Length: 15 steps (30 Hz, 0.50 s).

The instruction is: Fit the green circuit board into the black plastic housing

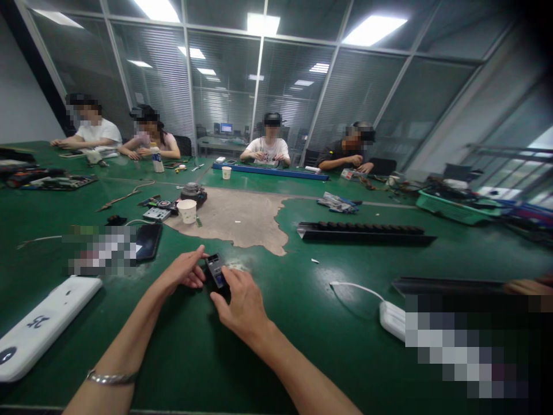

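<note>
A small black device [215, 266] with a bluish panel stands at the middle of the green table, between my two hands. My right hand [242, 300] grips its right side, thumb near the lower end and fingers along the edge. On the other side, my left hand [189, 270] reaches its top left corner with the index fingertip; the other fingers are loosely curled and hold nothing visible. A bare grey-brown patch [242, 216] of the tabletop lies just beyond the hands.
A white paper cup [187, 211] stands ahead-left near electronic parts. At left are a black phone [149, 241] and a long white device [47, 325]. Black rails [367, 232], a white adapter [392, 320] and a green basket [458, 207] lie right. Several people sit opposite.
</note>
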Tool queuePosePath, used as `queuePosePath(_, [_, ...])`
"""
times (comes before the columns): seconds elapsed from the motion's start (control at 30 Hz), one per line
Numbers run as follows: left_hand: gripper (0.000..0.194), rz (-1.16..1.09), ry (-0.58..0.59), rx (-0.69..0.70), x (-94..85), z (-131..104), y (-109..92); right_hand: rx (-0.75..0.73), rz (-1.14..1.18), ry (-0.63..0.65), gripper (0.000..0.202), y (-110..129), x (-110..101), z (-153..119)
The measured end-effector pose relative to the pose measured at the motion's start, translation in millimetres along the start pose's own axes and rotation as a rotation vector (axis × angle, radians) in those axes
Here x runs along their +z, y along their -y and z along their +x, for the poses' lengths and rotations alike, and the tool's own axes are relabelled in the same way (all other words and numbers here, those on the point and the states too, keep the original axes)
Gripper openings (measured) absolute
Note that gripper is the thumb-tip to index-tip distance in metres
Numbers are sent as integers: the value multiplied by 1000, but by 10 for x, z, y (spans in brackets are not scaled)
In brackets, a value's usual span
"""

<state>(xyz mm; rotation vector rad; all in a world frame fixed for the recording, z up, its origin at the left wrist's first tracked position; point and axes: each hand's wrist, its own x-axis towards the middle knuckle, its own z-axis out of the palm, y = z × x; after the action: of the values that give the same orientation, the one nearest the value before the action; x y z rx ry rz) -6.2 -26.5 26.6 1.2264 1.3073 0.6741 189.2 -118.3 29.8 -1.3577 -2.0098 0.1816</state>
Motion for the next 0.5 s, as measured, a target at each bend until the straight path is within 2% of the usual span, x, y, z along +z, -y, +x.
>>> queuePosePath(0.3, [88,-1,-7,-21,14,-3,-9,-9,11,8,54,-41,64,-17])
queuePosePath(0.5, [89,8,-48,-25,25,-8,-16,-21,71,-58,53,-41,61,8])
